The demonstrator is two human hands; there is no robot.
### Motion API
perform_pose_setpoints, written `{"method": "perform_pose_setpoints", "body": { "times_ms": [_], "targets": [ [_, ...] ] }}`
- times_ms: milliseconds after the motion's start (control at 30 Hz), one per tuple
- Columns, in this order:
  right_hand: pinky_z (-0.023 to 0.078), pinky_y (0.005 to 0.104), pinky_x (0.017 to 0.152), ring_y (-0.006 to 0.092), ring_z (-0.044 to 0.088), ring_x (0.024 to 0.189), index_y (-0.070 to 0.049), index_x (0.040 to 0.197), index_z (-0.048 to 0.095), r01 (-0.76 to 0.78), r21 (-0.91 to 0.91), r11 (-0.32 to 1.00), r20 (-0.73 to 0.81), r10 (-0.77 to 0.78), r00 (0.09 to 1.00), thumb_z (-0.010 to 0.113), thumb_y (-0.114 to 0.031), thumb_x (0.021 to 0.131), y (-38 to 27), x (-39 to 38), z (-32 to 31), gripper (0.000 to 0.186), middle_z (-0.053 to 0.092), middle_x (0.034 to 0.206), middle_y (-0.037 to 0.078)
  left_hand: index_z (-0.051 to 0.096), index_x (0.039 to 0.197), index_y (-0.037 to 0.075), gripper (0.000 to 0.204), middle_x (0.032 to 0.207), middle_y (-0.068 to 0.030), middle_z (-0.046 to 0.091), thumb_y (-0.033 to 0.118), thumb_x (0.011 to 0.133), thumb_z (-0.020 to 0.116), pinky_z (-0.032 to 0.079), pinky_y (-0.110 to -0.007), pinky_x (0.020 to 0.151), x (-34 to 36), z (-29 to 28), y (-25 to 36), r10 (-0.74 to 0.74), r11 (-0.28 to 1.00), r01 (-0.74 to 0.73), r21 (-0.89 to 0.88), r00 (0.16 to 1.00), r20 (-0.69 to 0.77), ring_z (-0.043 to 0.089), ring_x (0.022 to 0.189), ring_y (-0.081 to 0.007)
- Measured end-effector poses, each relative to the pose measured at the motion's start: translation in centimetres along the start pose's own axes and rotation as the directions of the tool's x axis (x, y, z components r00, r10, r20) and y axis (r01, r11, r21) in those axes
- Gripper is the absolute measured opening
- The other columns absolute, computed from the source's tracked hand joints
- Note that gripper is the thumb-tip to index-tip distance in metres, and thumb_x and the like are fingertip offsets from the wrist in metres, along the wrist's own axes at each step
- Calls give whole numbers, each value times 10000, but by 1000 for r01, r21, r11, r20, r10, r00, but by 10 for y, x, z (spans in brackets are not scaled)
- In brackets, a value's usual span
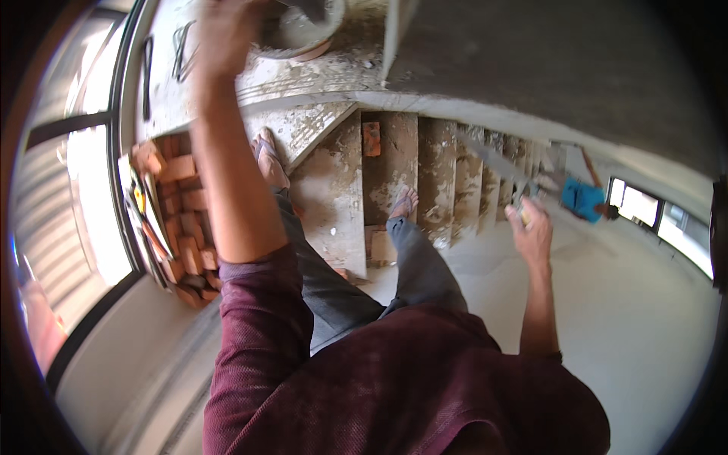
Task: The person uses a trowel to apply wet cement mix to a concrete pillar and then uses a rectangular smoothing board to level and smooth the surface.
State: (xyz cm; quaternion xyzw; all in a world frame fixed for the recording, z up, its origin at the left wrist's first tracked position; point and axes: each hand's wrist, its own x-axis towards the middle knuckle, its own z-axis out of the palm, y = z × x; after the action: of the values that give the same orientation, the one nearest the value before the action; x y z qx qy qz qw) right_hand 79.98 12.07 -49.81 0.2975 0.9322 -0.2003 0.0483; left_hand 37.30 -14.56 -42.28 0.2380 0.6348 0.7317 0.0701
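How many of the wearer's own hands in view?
2: left hand at the upper edge, blurred, beside the bucket; right hand at picture right, gripping what looks like a trowel.

Staircase (331,205): concrete-like, matt, rough, blotched with pale residue.
Bricks (191,254), left of staircase: fired clay, dull, coarse.
Basin (311,51), beyond staircase: material unclear; grey, wet-looking contents.
Long-bladed tool (491,160), above staircase: metal-looking blade, dull, blurred.
Shirt (379,379), near side of staircase: cloth, matt, finely textured.
Trousers (421,262), over staircase: cloth, matt, smoother.
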Motion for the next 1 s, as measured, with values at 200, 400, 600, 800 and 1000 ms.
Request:
{"method": "perform_pose_setpoints", "body": {
  "times_ms": [200,400,600,800,1000],
  "targets": [
    [482,445,854,410,606,977,27,1101,644,65,-74,995,187,-51,981,696,-292,853,-23,10,13,407,628,1090,226,547,1332,109,339,1262,-103,573,140,995,524,429,-371,1032,-86,13,-163,-236,971,236,44,972,-3,540,1172,-238],
    [491,455,818,386,616,949,-31,1116,636,188,-177,966,145,-163,976,696,-256,845,-32,47,41,357,622,1063,169,495,1366,59,372,1311,-85,556,186,1017,489,370,-315,1060,-88,34,-214,-16,984,-3,176,994,111,499,1216,-199],
    [502,445,802,343,612,971,-58,1064,630,279,-254,926,119,-256,959,679,-136,826,-51,98,47,256,598,1028,129,516,1363,95,368,1259,-72,578,152,1000,523,409,-329,1044,-82,51,-208,-181,984,178,31,970,163,527,1171,-200],
    [524,446,792,280,628,940,-40,1020,640,365,-389,846,9,-393,920,607,-26,821,-54,143,48,202,595,987,117,385,1420,21,421,1359,-46,491,121,1015,442,315,-318,1088,-75,40,-212,-218,974,226,3,937,272,418,1276,-157],
    [541,450,759,285,631,920,-16,1001,628,351,-413,840,19,-378,926,590,-16,827,-79,156,50,179,577,954,119,383,1470,137,433,1205,16,568,226,1050,443,411,-326,1047,-81,35,-228,-338,924,372,-92,905,260,542,1122,-103]
  ]
}}
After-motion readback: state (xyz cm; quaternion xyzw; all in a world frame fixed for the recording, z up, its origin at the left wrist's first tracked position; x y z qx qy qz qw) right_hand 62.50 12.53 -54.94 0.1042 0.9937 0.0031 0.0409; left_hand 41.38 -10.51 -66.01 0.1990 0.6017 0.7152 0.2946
